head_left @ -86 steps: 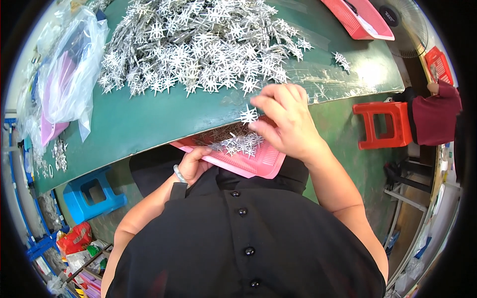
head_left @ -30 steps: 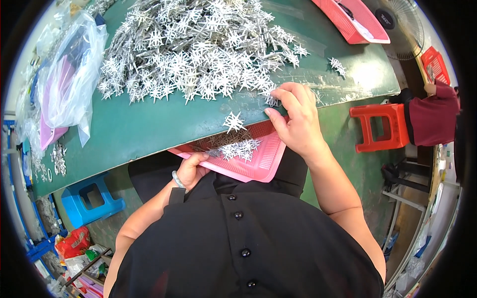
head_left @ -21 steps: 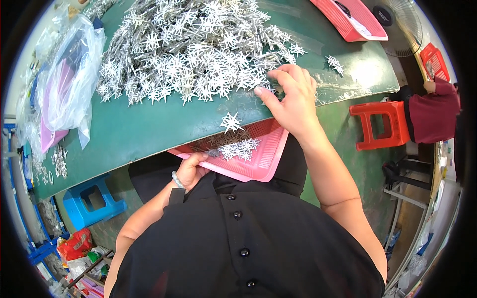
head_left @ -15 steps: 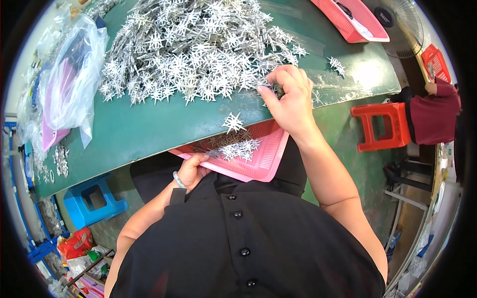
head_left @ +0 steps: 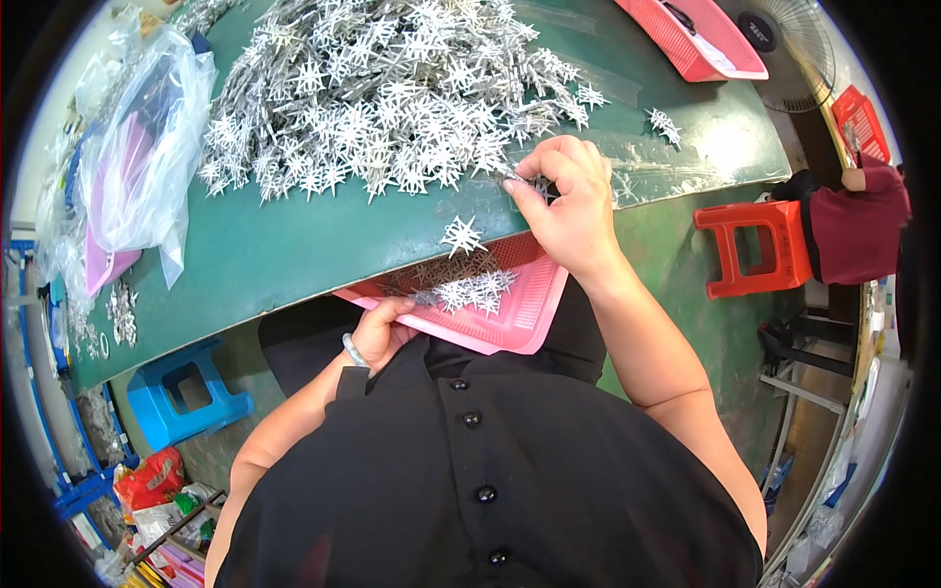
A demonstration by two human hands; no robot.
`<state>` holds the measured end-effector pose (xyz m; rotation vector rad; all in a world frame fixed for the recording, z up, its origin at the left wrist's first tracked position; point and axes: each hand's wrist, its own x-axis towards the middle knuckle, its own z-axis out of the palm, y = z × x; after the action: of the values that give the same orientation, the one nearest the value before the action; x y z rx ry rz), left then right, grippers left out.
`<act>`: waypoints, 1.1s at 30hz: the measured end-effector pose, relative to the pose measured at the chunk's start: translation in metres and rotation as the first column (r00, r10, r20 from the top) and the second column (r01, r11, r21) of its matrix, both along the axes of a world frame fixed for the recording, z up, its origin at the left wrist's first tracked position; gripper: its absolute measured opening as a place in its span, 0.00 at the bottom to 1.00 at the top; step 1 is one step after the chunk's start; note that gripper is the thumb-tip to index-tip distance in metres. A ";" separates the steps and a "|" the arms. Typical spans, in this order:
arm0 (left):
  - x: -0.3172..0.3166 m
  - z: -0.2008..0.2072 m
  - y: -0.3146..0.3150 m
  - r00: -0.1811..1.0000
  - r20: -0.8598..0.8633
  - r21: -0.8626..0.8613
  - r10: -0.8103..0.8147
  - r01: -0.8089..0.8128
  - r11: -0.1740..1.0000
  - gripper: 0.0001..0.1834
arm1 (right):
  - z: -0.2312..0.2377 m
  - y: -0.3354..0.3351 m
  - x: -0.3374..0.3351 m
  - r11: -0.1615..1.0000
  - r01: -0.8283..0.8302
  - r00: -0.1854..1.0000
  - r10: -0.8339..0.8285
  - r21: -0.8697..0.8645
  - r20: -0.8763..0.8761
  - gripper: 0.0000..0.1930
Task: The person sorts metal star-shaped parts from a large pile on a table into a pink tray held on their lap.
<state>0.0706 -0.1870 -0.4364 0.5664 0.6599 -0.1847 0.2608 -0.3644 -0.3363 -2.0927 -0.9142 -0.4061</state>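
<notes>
A large pile of silver, spiky star-shaped metal pieces [head_left: 372, 108] lies on the green table [head_left: 245, 235]. At its near right edge my right hand [head_left: 573, 206] has thumb and forefinger pinched on a small silver piece, mostly hidden by the fingers. My left hand [head_left: 380, 331] grips the near-left rim of a pink plastic basket [head_left: 524, 318], held in my lap, partly under the table edge. Several star pieces [head_left: 475, 292] lie inside the basket. One single star piece [head_left: 461, 235] sits on the table edge just above it.
Another star piece [head_left: 665, 127] lies apart at the right. Clear plastic bags [head_left: 147, 147] occupy the table's left side. A second pink basket [head_left: 686, 44] stands far right, near a fan [head_left: 799, 49]. Blue [head_left: 186, 397] and red stools [head_left: 750, 250] flank me; a person in maroon [head_left: 858, 225] is at right.
My right hand has drawn slightly back from the pile's edge, with a silver piece showing at its fingertips. My left hand still holds the basket rim.
</notes>
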 end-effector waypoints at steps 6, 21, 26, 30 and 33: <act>0.000 0.002 -0.001 1.000 0.008 -0.002 0.002 -0.002 1.000 0.24 | 0.007 -0.003 -0.010 0.990 -0.119 0.990 0.124 -0.078 0.064 0.10; -0.001 -0.003 0.000 1.000 -0.012 0.015 0.013 -0.012 1.000 0.23 | 0.016 -0.034 0.003 0.972 -0.054 0.997 0.064 -0.227 0.035 0.16; -0.002 -0.002 -0.001 0.999 -0.043 -0.011 0.020 -0.020 1.000 0.24 | 0.016 -0.036 0.002 0.949 -0.068 0.995 0.086 -0.307 0.047 0.18; -0.002 0.000 -0.002 0.999 -0.031 -0.003 0.018 -0.018 1.000 0.24 | 0.012 -0.037 0.002 0.957 -0.068 0.997 0.076 -0.281 0.019 0.18; -0.003 -0.001 -0.002 0.999 -0.035 -0.003 0.022 -0.022 1.000 0.24 | 0.010 -0.038 0.002 0.964 -0.075 0.997 0.079 -0.255 0.006 0.17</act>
<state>0.0679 -0.1885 -0.4377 0.5534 0.6992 -0.1757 0.2632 -0.4020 -0.3268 -2.2787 -1.1019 -0.2762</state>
